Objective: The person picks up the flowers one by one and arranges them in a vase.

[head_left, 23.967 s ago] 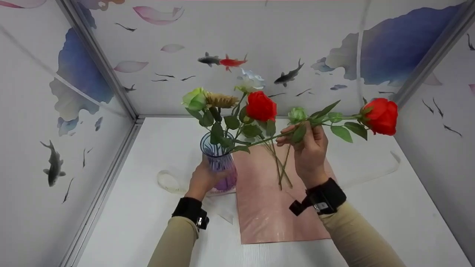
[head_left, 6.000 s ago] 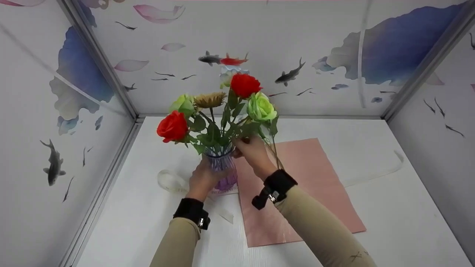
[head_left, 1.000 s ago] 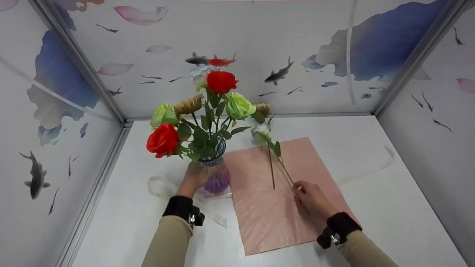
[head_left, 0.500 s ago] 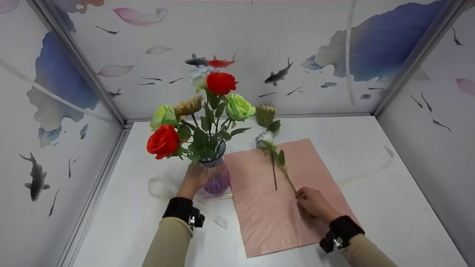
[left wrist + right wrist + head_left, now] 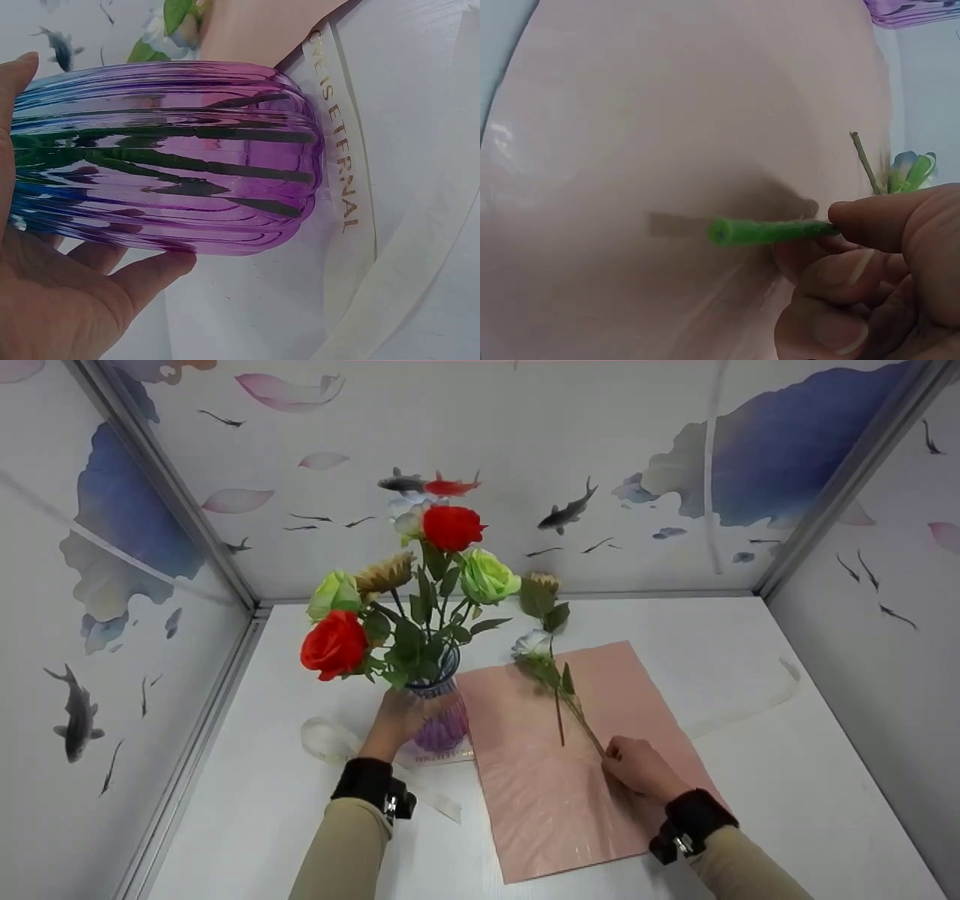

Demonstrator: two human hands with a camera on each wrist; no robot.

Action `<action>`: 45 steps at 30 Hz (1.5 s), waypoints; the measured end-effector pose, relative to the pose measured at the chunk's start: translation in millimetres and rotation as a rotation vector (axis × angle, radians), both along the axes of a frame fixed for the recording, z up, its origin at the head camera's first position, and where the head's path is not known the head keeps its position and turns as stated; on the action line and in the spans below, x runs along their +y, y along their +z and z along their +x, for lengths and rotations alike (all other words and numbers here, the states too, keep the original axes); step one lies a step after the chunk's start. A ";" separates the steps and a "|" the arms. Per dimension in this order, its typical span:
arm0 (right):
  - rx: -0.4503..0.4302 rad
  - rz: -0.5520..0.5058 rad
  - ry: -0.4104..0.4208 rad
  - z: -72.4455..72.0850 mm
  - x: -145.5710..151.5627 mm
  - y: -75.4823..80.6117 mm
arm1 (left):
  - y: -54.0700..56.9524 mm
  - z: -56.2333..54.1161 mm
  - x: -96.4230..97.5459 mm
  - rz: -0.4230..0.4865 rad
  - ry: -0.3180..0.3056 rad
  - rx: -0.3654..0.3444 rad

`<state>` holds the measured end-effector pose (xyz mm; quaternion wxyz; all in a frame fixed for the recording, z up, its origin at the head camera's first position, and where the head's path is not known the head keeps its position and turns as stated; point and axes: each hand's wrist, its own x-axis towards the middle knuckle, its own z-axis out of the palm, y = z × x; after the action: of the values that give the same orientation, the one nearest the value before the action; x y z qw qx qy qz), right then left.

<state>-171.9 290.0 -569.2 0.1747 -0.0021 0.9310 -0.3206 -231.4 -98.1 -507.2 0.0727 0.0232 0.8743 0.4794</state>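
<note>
My left hand [image 5: 405, 716] grips the ribbed blue-to-purple glass vase [image 5: 442, 727]. In the left wrist view, fingers and thumb curl around the vase [image 5: 225, 150], and several green stems show through the glass. Red and green roses, a brown sunflower-like bloom and a pale bloom stand in the vase. My right hand [image 5: 637, 765] pinches the lower stem of a white rose [image 5: 532, 643], which lies slanting over pink wrapping paper [image 5: 540, 810]. The right wrist view shows the cut green stem end [image 5: 757, 232] poking out past the thumb and finger.
Beyond the white rose lies another brown bloom [image 5: 546, 581] with dark leaves [image 5: 537, 598], its thin stem reaching over the paper. Cream ribbon [image 5: 326, 739] with gold lettering runs beneath the vase. Panels with painted fish enclose the white table [image 5: 810, 780] at back and sides.
The red rose held 24 seconds ago and a green rose now stand in the vase. My right hand has gone from the vase to the white rose, shifting slightly nearer within the last second.
</note>
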 end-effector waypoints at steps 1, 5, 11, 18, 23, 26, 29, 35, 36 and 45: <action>-0.002 0.016 0.012 -1.2 0.8 1.2 | 0.1 0.2 0.1 -0.001 0.002 -0.005; -0.025 0.031 0.026 -4.2 4.0 5.6 | -0.1 0.5 0.5 0.005 0.009 -0.017; -0.079 -0.174 -0.089 -6.9 7.7 14.9 | 0.8 0.7 1.1 0.002 0.013 -0.020; -0.039 -0.416 -0.088 -10.9 9.9 35.1 | -0.4 0.0 0.9 0.012 0.012 -0.015; 0.004 -0.597 -0.102 -15.9 5.5 52.5 | -1.3 -0.8 0.4 -0.011 -0.013 0.048; 0.015 -0.729 -0.127 -19.2 0.1 61.9 | -2.2 -0.8 0.0 -0.009 -0.019 0.045; 0.031 -0.866 -0.136 -21.6 -6.6 70.2 | -2.5 -0.5 -0.1 -0.010 -0.016 0.035; 0.053 -1.045 -0.115 -23.5 -21.5 86.0 | -1.1 -1.6 0.2 -0.056 -0.024 0.062; 0.057 -1.060 -0.111 -23.5 -23.7 88.6 | -1.0 -1.6 -0.1 -0.059 -0.025 0.068; 0.073 -1.081 -0.121 -21.7 -38.7 105.4 | -0.9 -2.0 -0.9 -0.070 -0.004 0.051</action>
<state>-193.6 251.3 -463.8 0.0973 -0.0493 0.6375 -0.7627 -233.4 -99.0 -508.1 0.0520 0.0348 0.8920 0.4477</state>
